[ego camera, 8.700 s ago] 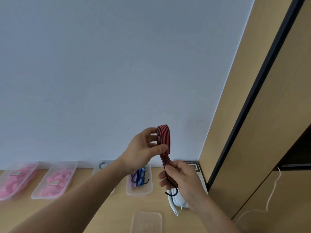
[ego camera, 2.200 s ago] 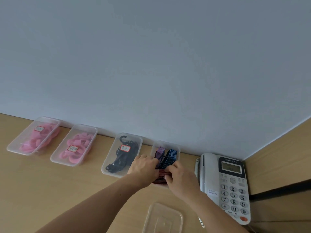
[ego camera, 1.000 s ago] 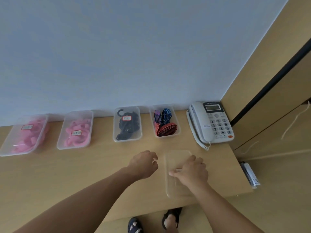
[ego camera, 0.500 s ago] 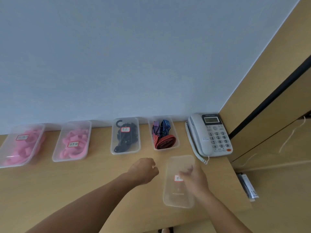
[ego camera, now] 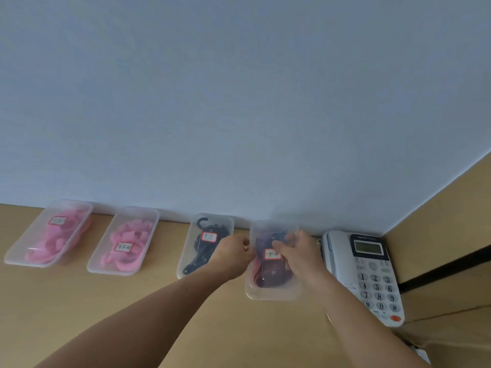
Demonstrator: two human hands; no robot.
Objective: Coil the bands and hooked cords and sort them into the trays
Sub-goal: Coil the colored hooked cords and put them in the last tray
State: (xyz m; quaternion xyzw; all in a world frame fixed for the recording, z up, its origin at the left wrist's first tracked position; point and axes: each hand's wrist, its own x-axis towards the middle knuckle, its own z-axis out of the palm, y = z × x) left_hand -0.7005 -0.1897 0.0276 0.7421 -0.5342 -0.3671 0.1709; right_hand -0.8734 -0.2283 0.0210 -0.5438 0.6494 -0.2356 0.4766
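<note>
A clear lid (ego camera: 275,290) with a red-framed label lies over the rightmost tray, blurred by motion. Through it show the coiled red striped cord (ego camera: 268,277) and the darker purple and blue cords behind it. My left hand (ego camera: 233,252) pinches the lid's left edge with closed fingers. My right hand (ego camera: 299,251) grips the lid's far right part, fingers curled over its top. Next to it on the left, the lidded tray of black hooked cords (ego camera: 191,272) stands partly behind my left hand.
Two lidded trays of pink bands (ego camera: 16,257) (ego camera: 97,266) stand along the wall at the left. A white desk phone (ego camera: 372,274) sits just right of the covered tray. A wooden panel rises at the far right.
Both hands have carried the clear lid from the desk's front edge to the rightmost tray and set it over the cords. The camera has tilted up toward the wall.
</note>
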